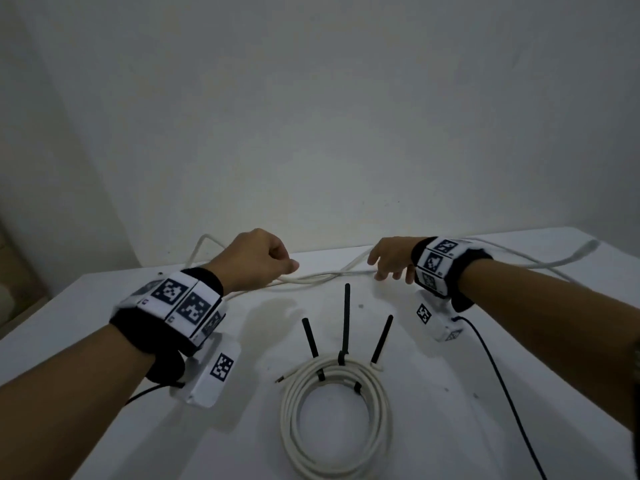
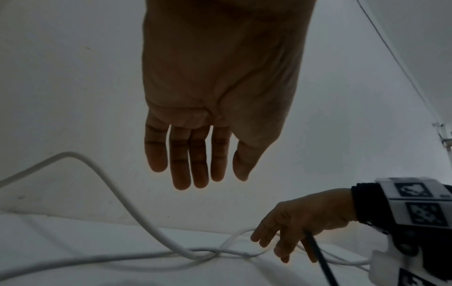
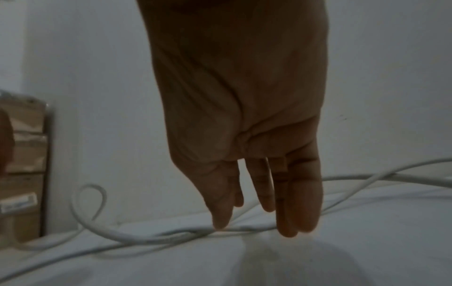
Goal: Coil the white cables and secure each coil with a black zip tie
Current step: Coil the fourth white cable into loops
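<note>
A loose white cable winds across the far part of the white table, crossing over itself. My left hand hovers above it; in the left wrist view its fingers hang straight and hold nothing. My right hand reaches down with straight fingers, and its fingertips come down to the cable without curling round it. Nearer to me lies a coiled white cable bound by three black zip ties whose tails stick up.
A plain wall stands right behind the table. Black wires trail from the wrist cameras over the table on the right. Cardboard boxes stand beyond the table's left end. The cable's plug end lies far right.
</note>
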Action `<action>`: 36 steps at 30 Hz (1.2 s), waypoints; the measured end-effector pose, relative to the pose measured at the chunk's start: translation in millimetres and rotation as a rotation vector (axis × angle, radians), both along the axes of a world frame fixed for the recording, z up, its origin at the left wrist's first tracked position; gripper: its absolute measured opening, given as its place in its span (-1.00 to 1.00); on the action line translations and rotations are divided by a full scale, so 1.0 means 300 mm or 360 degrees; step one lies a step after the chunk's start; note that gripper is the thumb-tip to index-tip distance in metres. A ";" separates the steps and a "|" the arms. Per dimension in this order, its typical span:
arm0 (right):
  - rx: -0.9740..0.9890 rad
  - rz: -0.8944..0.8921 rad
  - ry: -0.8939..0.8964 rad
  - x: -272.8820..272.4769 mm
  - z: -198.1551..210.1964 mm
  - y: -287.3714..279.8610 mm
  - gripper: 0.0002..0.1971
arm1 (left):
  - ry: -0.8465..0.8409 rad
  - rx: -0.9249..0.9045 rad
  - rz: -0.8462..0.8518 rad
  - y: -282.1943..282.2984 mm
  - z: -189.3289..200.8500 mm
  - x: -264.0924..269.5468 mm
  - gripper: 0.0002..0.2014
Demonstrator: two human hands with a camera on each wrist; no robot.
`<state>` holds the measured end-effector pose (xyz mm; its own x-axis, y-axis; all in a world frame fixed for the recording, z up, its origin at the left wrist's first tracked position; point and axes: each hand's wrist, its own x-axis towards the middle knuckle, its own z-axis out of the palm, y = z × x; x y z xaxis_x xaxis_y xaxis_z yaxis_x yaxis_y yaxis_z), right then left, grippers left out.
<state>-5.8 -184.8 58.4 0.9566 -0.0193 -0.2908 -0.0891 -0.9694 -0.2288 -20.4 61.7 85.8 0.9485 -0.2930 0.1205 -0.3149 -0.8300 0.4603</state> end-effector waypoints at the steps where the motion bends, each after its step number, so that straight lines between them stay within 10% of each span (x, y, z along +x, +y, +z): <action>1: -0.0054 0.0035 -0.0010 0.032 -0.020 -0.002 -0.56 | -0.0018 0.0034 -0.0015 -0.003 0.002 0.024 -0.80; 10: -0.0554 0.0305 -0.0139 0.110 -0.106 0.011 -0.85 | -0.0306 0.0365 -0.0165 -0.047 0.022 0.102 -0.72; 21: 0.0162 0.0175 -0.1318 -0.144 0.507 -0.017 -0.91 | -0.0367 0.0203 -0.0137 -0.122 0.212 0.030 -0.14; 27: 0.0541 0.0174 -0.1626 -0.289 0.745 0.018 -0.93 | -0.0395 -0.0190 -0.0142 -0.182 0.317 -0.006 -0.45; 30: 0.0691 0.0159 -0.1718 -0.349 0.813 0.043 -0.92 | -0.0661 -0.0433 -0.0115 -0.208 0.369 -0.024 -0.71; 36: 0.0747 0.0255 -0.1618 -0.418 0.849 0.080 -0.93 | -0.1924 -0.0747 0.0053 -0.191 0.442 -0.136 -0.60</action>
<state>-131.3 -160.8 313.0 0.7352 0.0307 0.6771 0.4633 -0.7520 -0.4689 -61.2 4.4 218.3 0.1729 0.0320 0.9844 -0.7149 -0.6834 0.1478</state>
